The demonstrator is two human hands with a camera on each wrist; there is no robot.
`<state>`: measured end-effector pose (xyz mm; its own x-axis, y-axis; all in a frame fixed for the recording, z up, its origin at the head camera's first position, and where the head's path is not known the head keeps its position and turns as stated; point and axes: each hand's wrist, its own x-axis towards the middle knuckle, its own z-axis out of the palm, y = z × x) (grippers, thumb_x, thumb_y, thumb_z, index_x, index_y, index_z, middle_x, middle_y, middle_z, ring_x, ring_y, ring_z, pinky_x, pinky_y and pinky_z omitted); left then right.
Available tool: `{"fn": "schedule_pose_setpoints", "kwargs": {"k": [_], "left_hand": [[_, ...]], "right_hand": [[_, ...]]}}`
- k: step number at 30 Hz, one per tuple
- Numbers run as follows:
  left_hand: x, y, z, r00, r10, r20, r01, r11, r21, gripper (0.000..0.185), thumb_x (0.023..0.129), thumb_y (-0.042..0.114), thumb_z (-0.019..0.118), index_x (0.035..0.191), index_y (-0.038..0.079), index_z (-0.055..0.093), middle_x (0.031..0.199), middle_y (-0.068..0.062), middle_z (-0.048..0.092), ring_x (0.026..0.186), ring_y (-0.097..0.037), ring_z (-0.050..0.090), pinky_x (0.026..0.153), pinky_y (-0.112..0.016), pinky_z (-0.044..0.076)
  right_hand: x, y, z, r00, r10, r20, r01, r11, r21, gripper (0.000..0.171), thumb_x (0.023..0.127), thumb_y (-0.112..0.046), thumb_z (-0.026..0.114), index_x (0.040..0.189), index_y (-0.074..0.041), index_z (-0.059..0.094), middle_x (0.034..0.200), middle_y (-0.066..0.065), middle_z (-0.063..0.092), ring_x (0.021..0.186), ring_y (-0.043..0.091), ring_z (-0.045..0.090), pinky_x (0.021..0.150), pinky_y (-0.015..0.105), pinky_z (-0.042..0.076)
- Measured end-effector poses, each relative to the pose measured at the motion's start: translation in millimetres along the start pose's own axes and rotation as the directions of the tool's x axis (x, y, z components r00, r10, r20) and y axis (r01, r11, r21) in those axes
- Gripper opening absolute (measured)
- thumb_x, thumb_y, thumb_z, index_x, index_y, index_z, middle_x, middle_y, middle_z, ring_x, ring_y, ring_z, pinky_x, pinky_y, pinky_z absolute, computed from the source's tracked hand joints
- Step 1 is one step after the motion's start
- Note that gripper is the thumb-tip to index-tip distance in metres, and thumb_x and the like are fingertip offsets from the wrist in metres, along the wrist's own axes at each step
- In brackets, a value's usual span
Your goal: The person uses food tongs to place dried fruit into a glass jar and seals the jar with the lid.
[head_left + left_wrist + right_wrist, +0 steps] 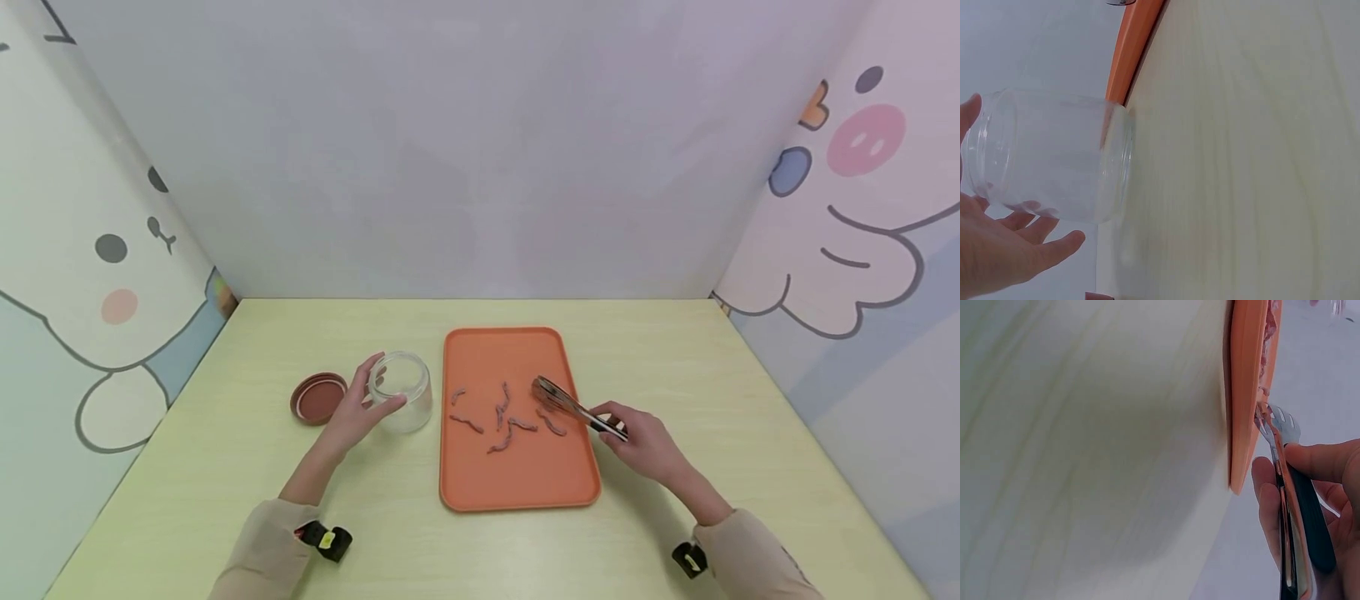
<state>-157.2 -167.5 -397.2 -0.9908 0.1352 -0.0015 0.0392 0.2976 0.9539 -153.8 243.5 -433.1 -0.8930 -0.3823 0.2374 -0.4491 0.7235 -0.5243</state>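
Beige sleeves point(262, 542) reach in from the near edge, a black wrist device point(325, 540) fastened at each cuff. Left hand point(351, 418) holds a clear jar point(403, 400) near its rim, the thumb on one side and the fingers point(1054, 253) spread apart along the other, so the grasp is as wide as the jar. Mouth up, the jar is over the worktop point(675, 358), just left of an orange tray point(517, 487); whether its base rests fully on the wood-patterned surface, I cannot tell. Beside that hand, farther left, lies a round brown lid point(318, 402).

Right hand point(637, 440) has its fingers and thumb closed round a pair of metal tongs point(573, 408) with dark grips. The tongs slant over the tray's right side, their tips slightly apart among pinkish-brown strips point(552, 424) scattered on the tray; whether they pinch one is too unclear to say. Behind rises a pale grey wall point(480, 167), with cartoon-printed panels point(847, 250) on either side
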Motion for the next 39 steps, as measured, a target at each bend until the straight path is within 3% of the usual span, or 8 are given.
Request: {"fn": "schedule_pose_setpoints", "kwargs": {"k": [13, 30, 39], "left_hand": [[-0.1, 1.1, 0.8, 1.000, 0.002, -0.001, -0.002, 1.000, 0.011, 0.073, 0.083, 0.018, 0.063, 0.139, 0.010, 0.016, 0.139, -0.021, 0.021, 0.126, -0.035, 0.021, 0.097, -0.054, 0.019], [0.5, -1.5, 0.1, 1.000, 0.005, -0.001, -0.005, 1.000, 0.003, 0.074, 0.083, 0.019, 0.063, 0.139, 0.011, 0.016, 0.139, -0.021, 0.021, 0.126, -0.035, 0.021, 0.097, -0.054, 0.019], [13.3, -30.9, -2.4, 1.000, 0.013, -0.009, -0.013, 1.000, 0.019, 0.078, 0.079, 0.030, 0.066, 0.139, 0.020, 0.017, 0.139, -0.015, 0.024, 0.126, -0.030, 0.022, 0.097, -0.053, 0.021]], "right_hand": [[4, -9, -10, 1.000, 0.010, -0.027, -0.007, 0.996, 0.094, 0.033, 0.078, 0.001, 0.064, 0.107, -0.012, 0.058, 0.069, 0.001, 0.057, 0.044, 0.004, 0.045, 0.037, 0.023, 0.036], [33, -43, -24, 0.991, -0.104, -0.085, 0.114, 0.985, 0.127, 0.032, 0.080, -0.001, 0.062, 0.109, -0.014, 0.058, 0.069, -0.008, 0.054, 0.042, 0.004, 0.044, 0.035, 0.023, 0.035], [54, -69, -25, 0.972, -0.204, -0.115, 0.217, 0.969, 0.117, 0.029, 0.081, -0.003, 0.063, 0.108, -0.012, 0.059, 0.073, -0.005, 0.055, 0.044, 0.004, 0.039, 0.037, 0.021, 0.032]]}}
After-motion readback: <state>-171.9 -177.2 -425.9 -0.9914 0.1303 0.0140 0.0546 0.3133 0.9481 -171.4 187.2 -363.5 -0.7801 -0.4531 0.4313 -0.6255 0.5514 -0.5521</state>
